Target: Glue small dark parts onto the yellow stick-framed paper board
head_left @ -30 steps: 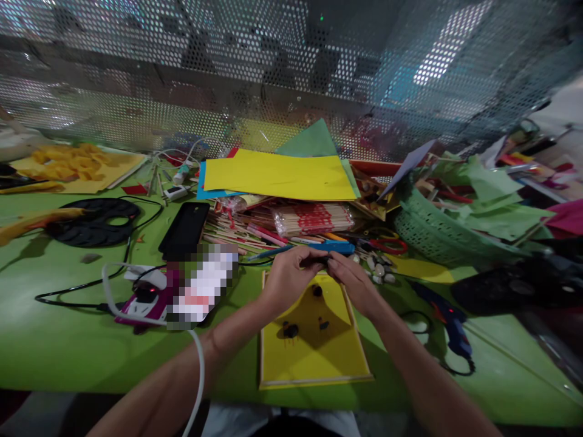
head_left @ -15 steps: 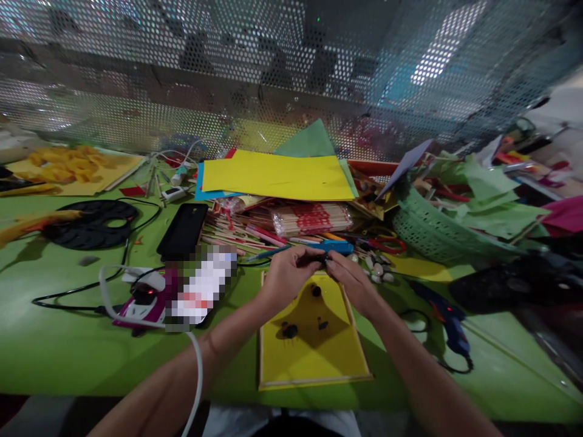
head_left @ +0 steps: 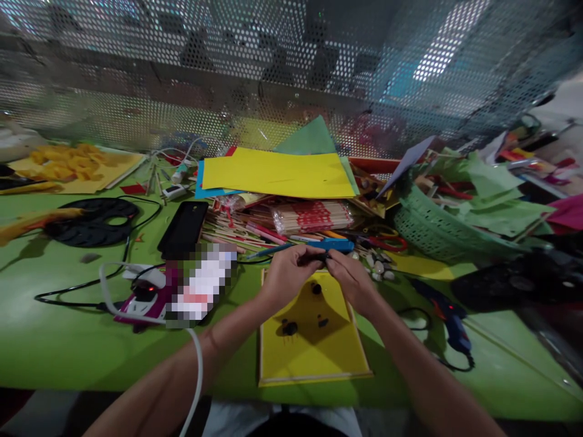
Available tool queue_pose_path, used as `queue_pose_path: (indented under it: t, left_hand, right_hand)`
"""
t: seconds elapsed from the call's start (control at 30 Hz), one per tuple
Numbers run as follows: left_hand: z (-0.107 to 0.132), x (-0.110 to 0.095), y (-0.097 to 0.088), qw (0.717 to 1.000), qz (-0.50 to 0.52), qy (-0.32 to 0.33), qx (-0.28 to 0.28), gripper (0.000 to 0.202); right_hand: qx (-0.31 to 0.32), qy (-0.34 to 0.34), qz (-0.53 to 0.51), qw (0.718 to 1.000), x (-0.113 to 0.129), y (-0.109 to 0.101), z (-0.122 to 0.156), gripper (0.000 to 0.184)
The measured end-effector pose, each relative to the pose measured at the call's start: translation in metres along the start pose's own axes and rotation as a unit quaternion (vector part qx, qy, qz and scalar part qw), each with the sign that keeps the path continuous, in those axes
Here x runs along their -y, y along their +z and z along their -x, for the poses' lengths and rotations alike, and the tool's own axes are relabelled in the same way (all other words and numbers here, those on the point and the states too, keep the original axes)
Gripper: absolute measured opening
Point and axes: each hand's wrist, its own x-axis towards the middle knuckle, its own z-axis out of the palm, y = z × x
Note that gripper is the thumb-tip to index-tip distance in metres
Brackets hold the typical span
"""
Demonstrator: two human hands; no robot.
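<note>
My left hand (head_left: 288,274) and my right hand (head_left: 353,280) meet above the far end of a yellow board (head_left: 314,346) on the green table (head_left: 59,340). Both pinch a small dark piece (head_left: 320,257) between their fingertips; what it is I cannot make out. On the board below lie three small dark bits (head_left: 289,328). Just beyond my fingers lies a blue-handled tool (head_left: 334,245) among a pile of wooden sticks (head_left: 255,227).
A black phone (head_left: 184,229), a pink and white device (head_left: 146,298) with a white cable, and a black round disc (head_left: 93,221) lie left. Yellow paper sheets (head_left: 277,175) sit behind. A green basket (head_left: 432,233) and a blue glue gun (head_left: 449,321) are right. A perforated metal screen (head_left: 273,79) backs the table.
Both hands stay pinched on the small dark piece with only slight finger movement. The view shifted a little.
</note>
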Motion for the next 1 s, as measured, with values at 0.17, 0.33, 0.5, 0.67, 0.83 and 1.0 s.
queue_pose_path:
  t: [0.17,0.33,0.5,0.67,0.83,1.0]
  left_hand:
    - [-0.001,-0.002,0.0,0.999,0.03,-0.018,0.003,0.023]
    - [0.0,-0.002,-0.001,1.0,-0.006,0.009,-0.008,0.022]
    - [0.003,0.001,-0.002,0.995,-0.074,0.059,-0.024,0.022]
    - [0.002,0.002,0.0,0.999,-0.022,0.023,-0.022,0.022]
    - [-0.003,-0.001,0.0,0.999,0.042,-0.023,-0.007,0.023]
    - [-0.002,-0.001,-0.002,0.999,0.031,-0.022,0.002,0.022]
  right_hand:
    - [0.004,-0.003,-0.031,0.999,-0.002,0.0,0.0,0.031]
    - [-0.002,0.009,-0.081,0.997,-0.002,0.002,0.002,0.033]
    - [-0.01,0.003,-0.083,0.996,-0.006,0.004,0.0,0.031]
    - [-0.013,0.001,-0.1,0.995,-0.005,0.004,0.0,0.029]
    - [0.001,-0.005,-0.057,0.998,0.003,-0.001,0.001,0.031]
    - [0.015,-0.014,0.069,0.997,0.005,-0.006,0.0,0.031]
